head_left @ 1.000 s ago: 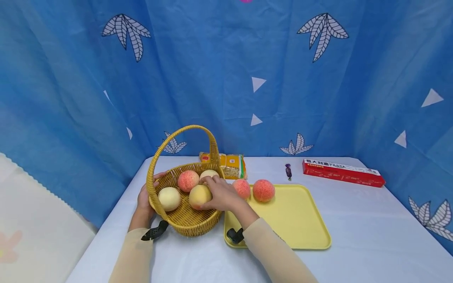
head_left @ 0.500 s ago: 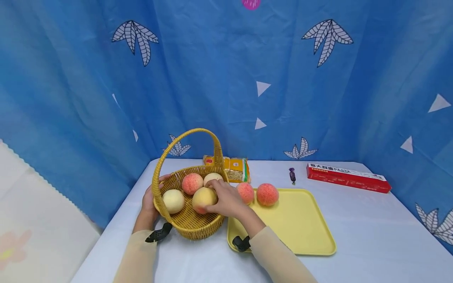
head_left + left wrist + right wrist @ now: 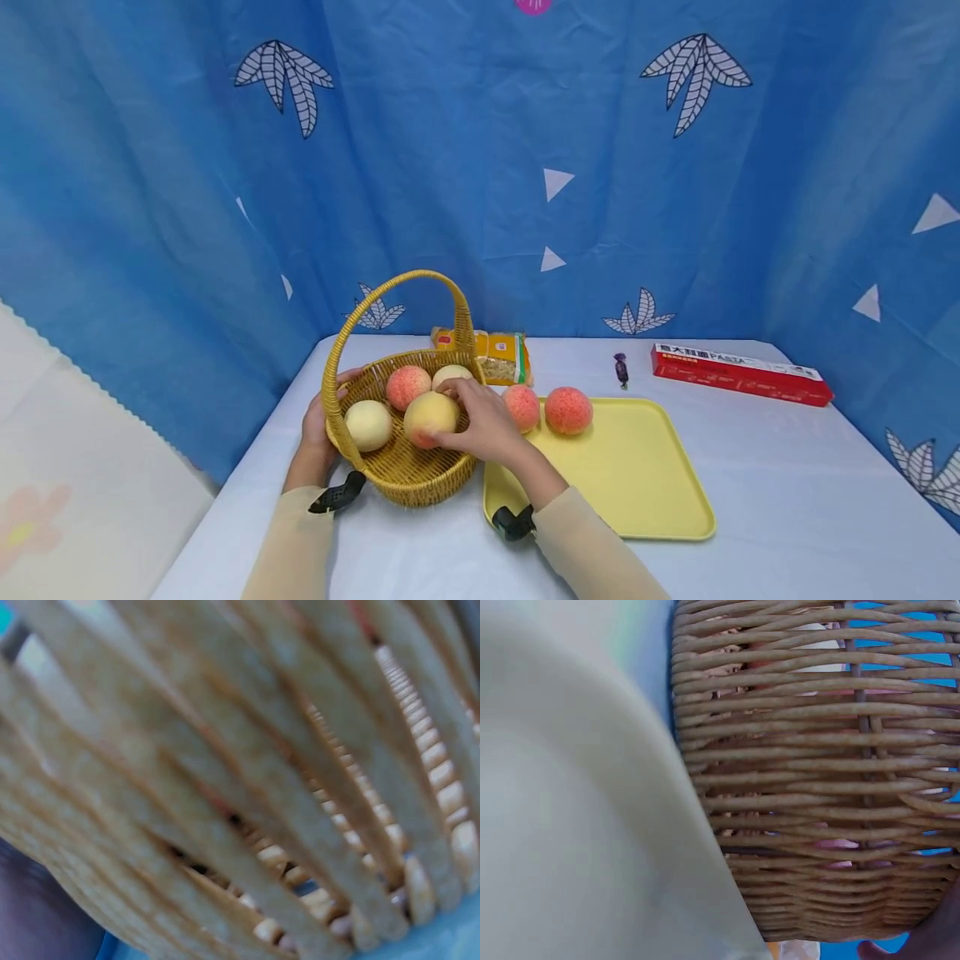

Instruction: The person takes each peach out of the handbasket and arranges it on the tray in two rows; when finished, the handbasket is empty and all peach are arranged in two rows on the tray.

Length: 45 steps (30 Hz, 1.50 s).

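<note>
In the head view, my right hand (image 3: 483,421) grips a yellow peach with a reddish blush (image 3: 430,419) over the right part of a wicker basket (image 3: 420,493). Around that peach lie a cream peach (image 3: 367,426) on the left, a pink-red one (image 3: 408,387) at the back, and a pale one (image 3: 452,374) partly covered by my fingers. My left hand (image 3: 317,425) holds the basket's left side, fingertips at the rim behind the tall handle. Woven basket wall (image 3: 247,765) fills the left wrist view; the right wrist view shows its side (image 3: 817,772).
A yellow tray (image 3: 645,475) stands right of the basket, with two pink-red peaches (image 3: 568,411) at its back left. Behind are an orange pasta bag (image 3: 504,354), a purple wrapped candy (image 3: 622,371) and a red pasta box (image 3: 742,375). A blue curtain (image 3: 480,167) closes off the back.
The head view has shifted a little. My right hand keeps its grip on the yellow peach, which sits very slightly higher. Left hand and basket stay in place.
</note>
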Each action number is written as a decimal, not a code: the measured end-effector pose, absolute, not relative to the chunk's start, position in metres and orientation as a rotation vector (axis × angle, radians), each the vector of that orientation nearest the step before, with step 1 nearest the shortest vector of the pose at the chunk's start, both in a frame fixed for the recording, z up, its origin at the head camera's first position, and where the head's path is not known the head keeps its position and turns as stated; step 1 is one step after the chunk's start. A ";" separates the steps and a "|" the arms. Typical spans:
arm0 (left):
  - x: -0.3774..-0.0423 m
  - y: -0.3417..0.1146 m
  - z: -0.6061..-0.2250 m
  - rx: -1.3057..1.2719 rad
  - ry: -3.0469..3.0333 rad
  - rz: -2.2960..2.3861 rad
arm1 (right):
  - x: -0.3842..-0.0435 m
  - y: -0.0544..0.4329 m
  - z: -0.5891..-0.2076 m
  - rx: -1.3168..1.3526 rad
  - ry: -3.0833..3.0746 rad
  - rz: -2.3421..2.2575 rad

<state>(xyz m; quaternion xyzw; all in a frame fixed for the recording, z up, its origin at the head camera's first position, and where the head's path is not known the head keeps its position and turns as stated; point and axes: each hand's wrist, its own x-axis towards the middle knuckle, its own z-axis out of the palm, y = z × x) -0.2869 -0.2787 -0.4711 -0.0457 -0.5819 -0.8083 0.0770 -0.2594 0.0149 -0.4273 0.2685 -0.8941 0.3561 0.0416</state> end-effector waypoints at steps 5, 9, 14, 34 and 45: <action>-0.286 -0.280 -0.467 -0.089 -1.759 -2.405 | -0.258 0.014 -0.428 0.863 -2.677 1.160; -0.285 -0.279 -0.466 -0.082 -1.772 -2.412 | -0.256 0.015 -0.427 0.853 -2.640 1.298; -0.283 -0.280 -0.471 -0.076 -1.747 -2.429 | -0.254 0.017 -0.426 0.814 -2.628 1.458; -0.284 -0.277 -0.470 -0.079 -1.737 -2.433 | -0.261 0.053 -0.395 0.764 -2.498 1.703; -0.285 -0.276 -0.468 -0.013 -1.754 -2.439 | -0.269 0.072 -0.391 0.665 -2.515 1.770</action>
